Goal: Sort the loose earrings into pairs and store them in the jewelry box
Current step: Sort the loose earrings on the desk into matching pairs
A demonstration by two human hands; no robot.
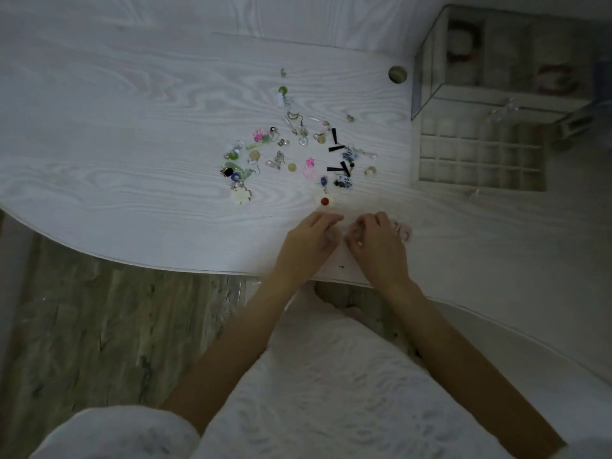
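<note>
Matt white wood-grain table (132, 127), clear glossy jewelry box (427, 77), rough grey wood floor (82, 326)

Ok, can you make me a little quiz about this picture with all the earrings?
1. True or false: the pile of loose earrings lies on the white table.
2. Where is the jewelry box with its little square compartments: A) to the right of the pile, B) on the floor, C) in the person's lap?
3. Fill in: the small red bead lies just beyond the left hand, at the ___ edge of the pile.

Key
1. True.
2. A. Its grid tray looks empty as far as the dim picture shows.
3. Near. The right hand is beside the left, fingers curled; what it holds is too blurred to tell.
</note>
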